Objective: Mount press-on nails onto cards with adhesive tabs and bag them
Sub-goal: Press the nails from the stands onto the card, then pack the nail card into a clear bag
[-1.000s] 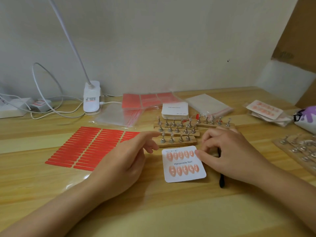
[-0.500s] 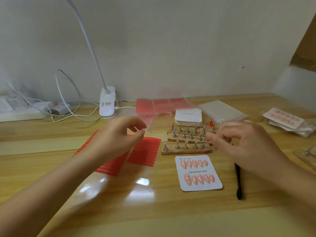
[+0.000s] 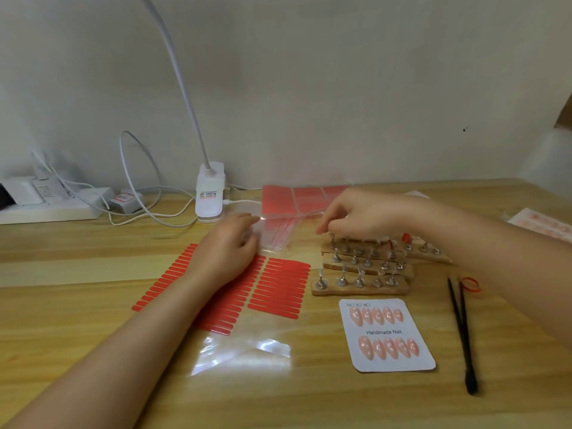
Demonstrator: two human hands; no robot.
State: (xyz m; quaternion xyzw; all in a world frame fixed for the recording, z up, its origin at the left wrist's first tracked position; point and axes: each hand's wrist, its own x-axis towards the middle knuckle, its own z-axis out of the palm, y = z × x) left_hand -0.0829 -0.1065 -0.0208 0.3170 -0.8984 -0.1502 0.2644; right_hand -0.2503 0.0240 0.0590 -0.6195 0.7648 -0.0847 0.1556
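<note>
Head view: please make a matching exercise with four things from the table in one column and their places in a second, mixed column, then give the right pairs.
Things:
1. nail card
2. tweezers
3. red tab sheet
4. lamp base

Places:
A. at the back, by the wall
B. right of the nail card
C. under the left forearm
D. in front of the wooden stands

Pairs: 1-D, 2-B, 3-C, 4-A
</note>
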